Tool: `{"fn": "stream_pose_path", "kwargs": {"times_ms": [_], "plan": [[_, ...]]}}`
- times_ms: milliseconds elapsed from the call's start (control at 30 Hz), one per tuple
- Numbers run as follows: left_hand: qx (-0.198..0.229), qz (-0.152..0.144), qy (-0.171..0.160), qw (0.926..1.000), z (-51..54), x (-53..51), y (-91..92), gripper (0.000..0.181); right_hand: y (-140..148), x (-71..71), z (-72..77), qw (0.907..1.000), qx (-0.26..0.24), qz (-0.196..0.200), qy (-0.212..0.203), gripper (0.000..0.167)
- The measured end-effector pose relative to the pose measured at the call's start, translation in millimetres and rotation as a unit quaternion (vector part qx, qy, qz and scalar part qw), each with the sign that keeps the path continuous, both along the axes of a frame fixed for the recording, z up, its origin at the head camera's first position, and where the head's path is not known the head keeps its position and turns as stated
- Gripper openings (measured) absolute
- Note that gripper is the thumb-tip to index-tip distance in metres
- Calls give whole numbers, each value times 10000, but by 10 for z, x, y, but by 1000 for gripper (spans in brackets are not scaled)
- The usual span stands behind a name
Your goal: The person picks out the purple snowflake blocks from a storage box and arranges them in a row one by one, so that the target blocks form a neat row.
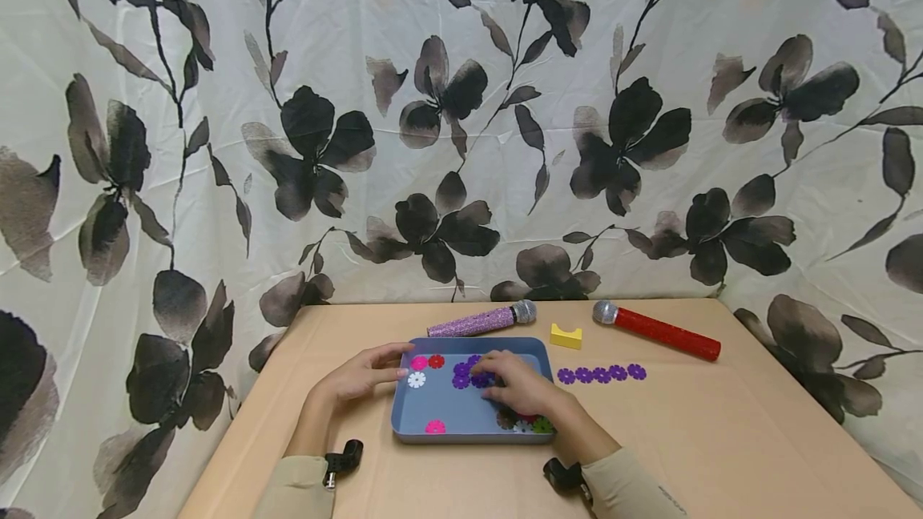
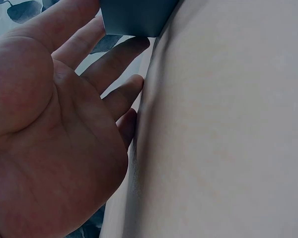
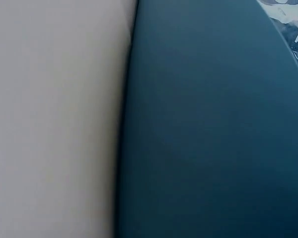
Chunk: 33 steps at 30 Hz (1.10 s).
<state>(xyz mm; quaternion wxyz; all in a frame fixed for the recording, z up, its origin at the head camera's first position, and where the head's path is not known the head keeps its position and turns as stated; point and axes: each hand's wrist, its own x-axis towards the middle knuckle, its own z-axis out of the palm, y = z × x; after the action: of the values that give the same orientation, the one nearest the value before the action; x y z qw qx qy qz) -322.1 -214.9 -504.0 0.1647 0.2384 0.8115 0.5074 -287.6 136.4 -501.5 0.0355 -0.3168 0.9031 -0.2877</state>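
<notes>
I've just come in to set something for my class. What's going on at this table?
A person is working with small flower-shaped pieces. Their right hand reaches into a blue-grey tray at a cluster of purple pieces; whether it holds one is hard to tell. The left hand rests at the tray's left edge. On the table, right of the tray, five purple pieces form a row. Behind it are a yellow block and a red microphone.

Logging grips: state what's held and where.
Left hand apparently just touches the blue rectangular tray's left rim; whether the right hand pinches a purple flower-shaped disc can't be told.
</notes>
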Motion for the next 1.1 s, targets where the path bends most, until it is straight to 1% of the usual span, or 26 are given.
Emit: {"fn": "stream_pose_path", "kwargs": {"times_ms": [100,167,267,333,467,600,700,833,967,1033,1100], "plan": [[51,-31,-5,10000,-1,4,7,54,-18,-3,-6,9999,58,32,87,23],[79,-7,-63,9999,3,5,12,54,-23,-3,1,9999,48,17,108,19],[84,58,-159,9998,8,-1,18,54,-29,2,12,10000,-43,-13,40,15],[58,38,-109,9999,8,-3,12,53,-32,6,9,10000,-79,-8,-21,14],[59,48,-123,9999,0,3,8,54,-32,20,17,9999,-103,13,-96,15],[109,36,-153,9998,-16,11,8,54,-11,31,69,9995,-164,-34,-254,16],[114,19,-128,9999,-21,12,8,53,29,27,111,9989,-276,-60,-371,15],[92,24,-132,9999,-5,12,2,53,124,6,163,9979,-535,-78,-345,13],[53,20,-100,9999,8,14,-2,54,254,-17,243,9955,-854,-266,-300,16],[35,23,-88,10000,7,15,1,55,328,-26,285,9931,-1007,-477,-376,18],[56,54,-151,9999,4,15,4,55,408,-35,318,9900,-1143,-718,-418,20]]}}
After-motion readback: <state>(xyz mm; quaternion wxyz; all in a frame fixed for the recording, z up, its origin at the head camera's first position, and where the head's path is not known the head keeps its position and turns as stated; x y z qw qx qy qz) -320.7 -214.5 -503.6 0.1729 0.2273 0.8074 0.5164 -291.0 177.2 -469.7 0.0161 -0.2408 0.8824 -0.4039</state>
